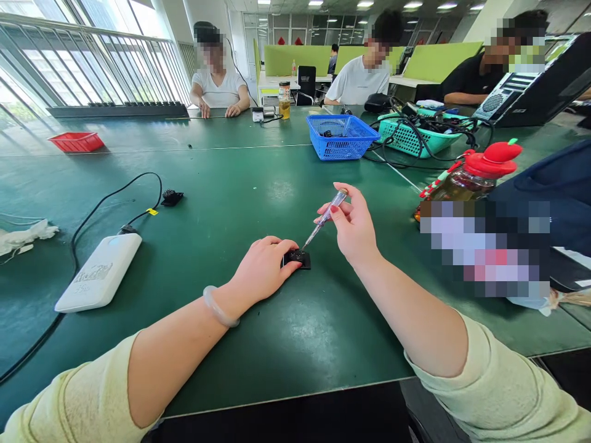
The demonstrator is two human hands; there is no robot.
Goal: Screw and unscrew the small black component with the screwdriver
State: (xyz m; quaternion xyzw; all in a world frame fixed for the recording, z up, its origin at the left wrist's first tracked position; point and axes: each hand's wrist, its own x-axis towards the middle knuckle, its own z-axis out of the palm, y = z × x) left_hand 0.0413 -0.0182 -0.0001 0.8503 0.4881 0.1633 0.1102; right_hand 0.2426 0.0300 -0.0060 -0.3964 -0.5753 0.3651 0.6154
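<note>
your left hand (264,266) is pinching the black part (303,259) on the table (286,344), your right hand (356,226) is gripping the screwdriver (327,215), fingers closed round both. its slanted tip is probably risking a skid into your left thumb (292,268).

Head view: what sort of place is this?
Probably an open-plan office or shared workroom: lime-green partitions stand in the background, with a black office chair in front of them, and a large green worktable fills the foreground.
</note>
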